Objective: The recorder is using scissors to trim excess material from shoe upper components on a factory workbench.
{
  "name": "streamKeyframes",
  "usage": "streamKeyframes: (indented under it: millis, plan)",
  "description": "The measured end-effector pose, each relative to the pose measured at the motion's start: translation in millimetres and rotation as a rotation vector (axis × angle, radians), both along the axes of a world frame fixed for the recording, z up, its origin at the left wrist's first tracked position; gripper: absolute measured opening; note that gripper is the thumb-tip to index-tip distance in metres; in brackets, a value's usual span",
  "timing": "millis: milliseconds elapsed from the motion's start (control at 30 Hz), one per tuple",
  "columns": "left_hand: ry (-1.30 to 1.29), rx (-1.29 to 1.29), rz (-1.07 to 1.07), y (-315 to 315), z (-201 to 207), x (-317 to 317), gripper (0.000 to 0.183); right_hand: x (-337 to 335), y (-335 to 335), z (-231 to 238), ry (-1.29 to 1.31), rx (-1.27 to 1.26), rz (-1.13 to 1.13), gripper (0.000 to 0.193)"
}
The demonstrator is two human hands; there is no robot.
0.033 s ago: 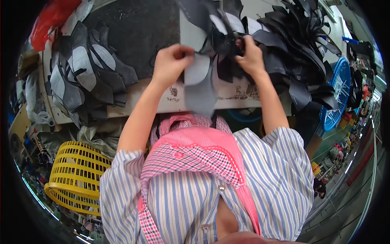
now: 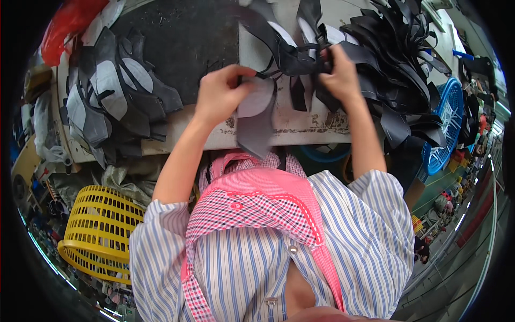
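Note:
My left hand (image 2: pixel 222 95) pinches the top edge of a dark grey shoe upper piece (image 2: pixel 255 129) with a light grey patch, which hangs over the table's front edge. My right hand (image 2: pixel 341 74) is closed on a bunch of black shoe upper pieces (image 2: pixel 300 63) at the table's middle right. Dark strips run from this bunch toward my left fingers; whether they join the hanging piece is hard to make out. Some of the bunch hides behind my right fingers.
Dark pieces with light patches (image 2: pixel 112 91) lie in a heap on the left. A larger pile of black pieces (image 2: pixel 375 64) covers the right. A black mat (image 2: pixel 182 48) lies on the white table (image 2: pixel 316 121). Beside it are a yellow basket (image 2: pixel 102 231) and a blue basket (image 2: pixel 448 123).
My right hand has shifted slightly right with the bunch, and its strips are more stretched out. My left hand has moved slightly left and down, and the hanging piece has swung left.

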State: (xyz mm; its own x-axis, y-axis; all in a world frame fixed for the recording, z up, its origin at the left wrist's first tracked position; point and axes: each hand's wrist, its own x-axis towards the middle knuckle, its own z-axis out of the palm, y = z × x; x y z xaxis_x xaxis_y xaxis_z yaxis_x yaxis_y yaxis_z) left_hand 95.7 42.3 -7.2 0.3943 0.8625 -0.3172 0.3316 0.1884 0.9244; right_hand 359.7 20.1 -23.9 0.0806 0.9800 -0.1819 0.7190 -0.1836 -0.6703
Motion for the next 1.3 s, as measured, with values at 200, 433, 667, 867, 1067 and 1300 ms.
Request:
streamKeyframes:
  millis: [200,433,667,867,1067,1300]
  plan:
    - [0.139,0.366,-0.138,-12,52,-35,0.028,-9,54,118,0.373,-0.148,0.384,0.023]
    - [0.152,0.193,0.12,-16,-11,-19,0.028,-68,42,47,-0.017,0.318,0.176,0.028]
    - [-0.028,0.439,0.272,-47,-25,8,0.036,-68,-112,35,0.603,-0.474,0.213,0.033]
    - [0.09,0.533,0.363,-48,-18,0,0.043,-95,-124,-3,0.511,-0.596,0.049,0.05]
    - [0.145,0.637,0.394,-57,-19,-4,0.053,-130,-96,1,0.304,-0.452,-0.008,0.058]
    - [-0.347,0.066,0.654,-57,2,-21,0.054,-139,-91,-12,-0.028,-0.176,0.068,0.05]
